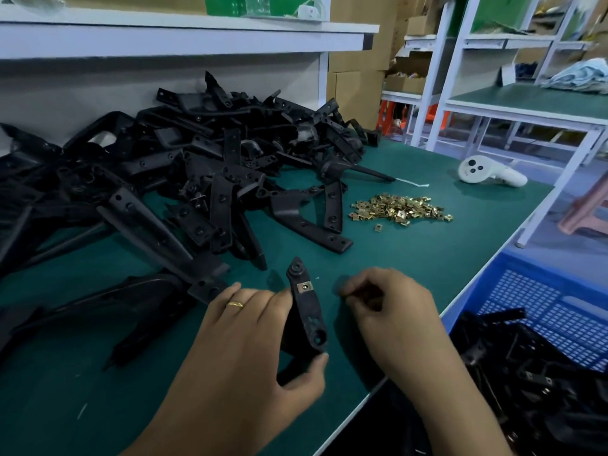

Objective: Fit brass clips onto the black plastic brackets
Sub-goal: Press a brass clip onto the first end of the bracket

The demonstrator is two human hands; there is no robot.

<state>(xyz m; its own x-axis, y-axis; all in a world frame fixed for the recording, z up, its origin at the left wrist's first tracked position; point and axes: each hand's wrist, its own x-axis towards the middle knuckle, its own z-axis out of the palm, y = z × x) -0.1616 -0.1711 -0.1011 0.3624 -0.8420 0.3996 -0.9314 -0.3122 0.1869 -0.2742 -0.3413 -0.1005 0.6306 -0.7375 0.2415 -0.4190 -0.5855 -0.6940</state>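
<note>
Head view, looking down at green bench (pixel 411 258); my left hand (pixel 256 327) grips one black bracket (pixel 307 311), thumb curled under its near end, fingers wrapped behind it; bracket stands tilted, narrow tip pointing to 12 o'clock; one brass clip (pixel 303 287) already sits on its upper part, just below the round hole at the tip; gold ring (pixel 235 304) on a left finger. My right hand (pixel 391 311) at 3 o'clock of the bracket, close beside it but apart; fingers curled in tight, tips pinched together; something small may be between them but it is blurred, cannot tell what. Big heap of black brackets (pixel 184 172) from 9 to 12 o'clock, covering the left and far bench up to the white wall; pile of loose brass clips (pixel 401 209) at 1 o'clock, just right of the heap's edge; one stray clip (pixel 378 227) lies just nearer than the pile. White handheld controller (pixel 487 172) at 2 o'clock, well past the clips, near the bench's far edge. Blue plastic crate (pixel 543 307) at 4 o'clock, off the bench's right edge and lower, with black brackets inside it; white shelf (pixel 184 31) runs overhead at 12 o'clock.
</note>
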